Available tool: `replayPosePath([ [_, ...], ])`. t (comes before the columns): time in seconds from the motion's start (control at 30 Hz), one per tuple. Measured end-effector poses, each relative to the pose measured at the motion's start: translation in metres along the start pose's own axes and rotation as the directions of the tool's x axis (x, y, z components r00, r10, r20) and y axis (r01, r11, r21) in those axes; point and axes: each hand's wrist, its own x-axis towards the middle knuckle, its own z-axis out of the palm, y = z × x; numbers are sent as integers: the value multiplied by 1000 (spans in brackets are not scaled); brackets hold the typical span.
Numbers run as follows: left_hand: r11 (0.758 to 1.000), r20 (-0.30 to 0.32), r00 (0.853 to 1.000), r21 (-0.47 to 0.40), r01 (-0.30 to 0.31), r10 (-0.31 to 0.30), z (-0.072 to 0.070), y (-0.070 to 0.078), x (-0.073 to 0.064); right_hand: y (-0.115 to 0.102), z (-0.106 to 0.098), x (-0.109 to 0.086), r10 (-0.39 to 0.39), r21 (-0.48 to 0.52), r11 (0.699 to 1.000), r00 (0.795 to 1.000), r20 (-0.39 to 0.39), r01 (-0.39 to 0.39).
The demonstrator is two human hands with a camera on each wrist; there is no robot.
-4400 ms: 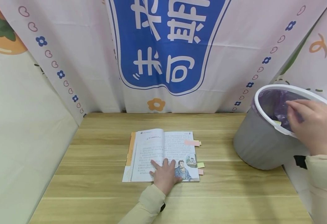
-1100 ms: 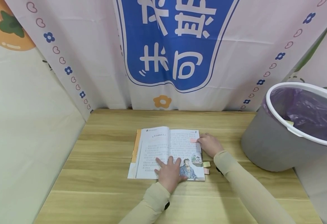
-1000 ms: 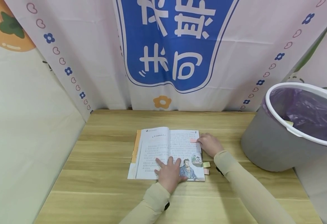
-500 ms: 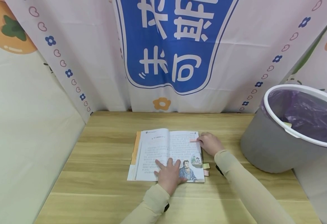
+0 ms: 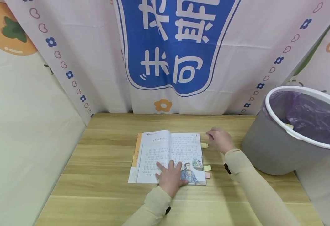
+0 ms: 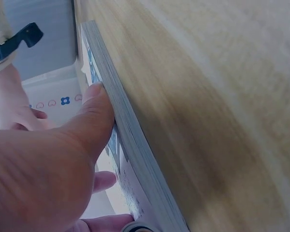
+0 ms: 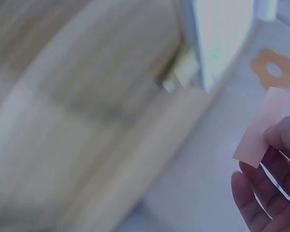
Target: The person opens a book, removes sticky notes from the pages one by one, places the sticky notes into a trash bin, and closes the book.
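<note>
An open book (image 5: 183,144) lies on the wooden table, printed text on both pages and a drawn figure at the lower right. My left hand (image 5: 169,179) rests on its lower part with fingers spread; in the left wrist view the thumb (image 6: 94,111) presses the page near the book's edge. Between thumb and fingers my right hand (image 7: 275,169) pinches a pink sticky tab (image 7: 263,128), apart from the book. In the head view that hand is raised just right of the page. Yellow tabs (image 5: 204,145), a yellow-green tab (image 5: 207,168) and a pink tab (image 5: 208,175) stick out from the right edge.
A grey bin (image 5: 269,147) with a white rim and purple liner stands at the right; a yellowish piece (image 5: 290,126) shows inside it. A printed cloth (image 5: 103,62) hangs behind the wooden table (image 5: 105,201).
My right hand went from over the bin to the book's right edge, took hold of the pink tab and drew it off to the right. My left hand stays on the book.
</note>
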Motion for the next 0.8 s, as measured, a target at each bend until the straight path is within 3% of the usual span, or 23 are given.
replayPosePath([
  [0.13, 1000, -3, 1000, 8, -4, 4, 0, 0, 0, -3, -28, -5, 12, 11, 1000, 999, -47, -12],
  [0.27, 1000, -1, 1000, 6, -7, 7, 0, 0, -2, -5, -57, -11, -34, -8, 999, 981, -189, 33],
  [0.53, 1000, -11, 1000, -16, -8, 7, 4, 0, -3, -15, -123, -22, -184, -146, 980, 881, -435, 133],
  [0.63, 1000, -15, 1000, -19, -8, 8, 5, 0, -3, -19, -153, -28, -186, -176, 978, 846, -500, 111],
  [0.8, 1000, -36, 999, -9, -16, 16, 4, 0, -1, -15, -200, -40, -149, -209, 977, 806, -572, 32],
])
